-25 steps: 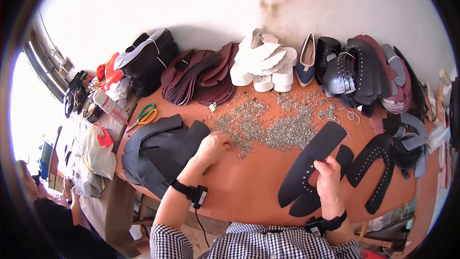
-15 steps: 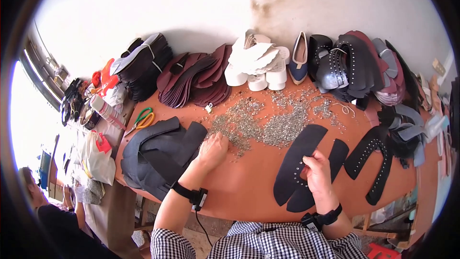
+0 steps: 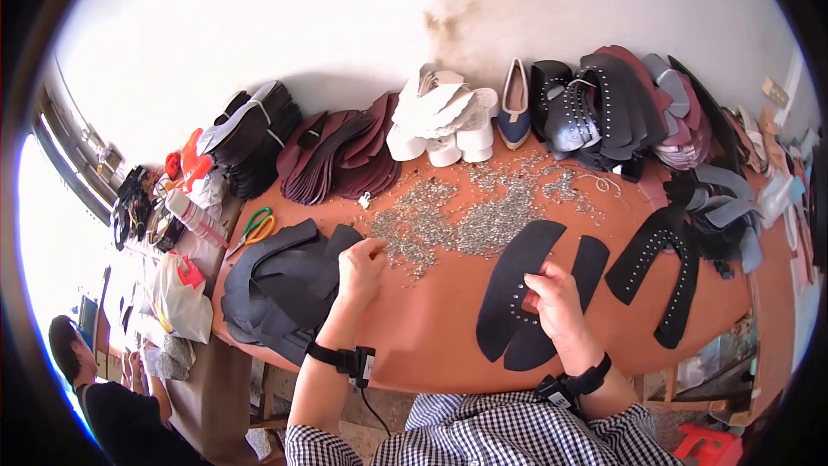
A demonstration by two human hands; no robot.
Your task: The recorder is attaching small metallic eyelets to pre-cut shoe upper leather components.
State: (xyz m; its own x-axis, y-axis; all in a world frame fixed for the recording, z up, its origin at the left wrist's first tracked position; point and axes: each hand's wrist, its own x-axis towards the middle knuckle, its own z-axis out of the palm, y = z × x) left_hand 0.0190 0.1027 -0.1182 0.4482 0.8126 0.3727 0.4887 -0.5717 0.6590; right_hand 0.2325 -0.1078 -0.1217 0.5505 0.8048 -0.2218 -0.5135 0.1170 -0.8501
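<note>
My left hand is closed, thumb and fingertips pinched together at the left edge of a spread of small metal studs. Whatever it pinches is too small to make out. Beside it lies a stack of dark shoe-upper pieces. My right hand is at the inner edge of a black U-shaped shoe upper lying on the table, its thumb and finger pressed together. A short curved row of silver studs shows on that upper beside the fingertips. What the right fingers grip is hidden.
A finished-looking studded black upper lies to the right. Along the wall stand maroon pieces, white heel parts, a navy shoe and stacked studded uppers. Scissors lie at left. A co-worker sits at lower left.
The whole view has shifted slightly. My left hand has lifted a little from the studs, its fingers now pinched in plain view. The right hand stays at the upper with its fingers slightly turned.
</note>
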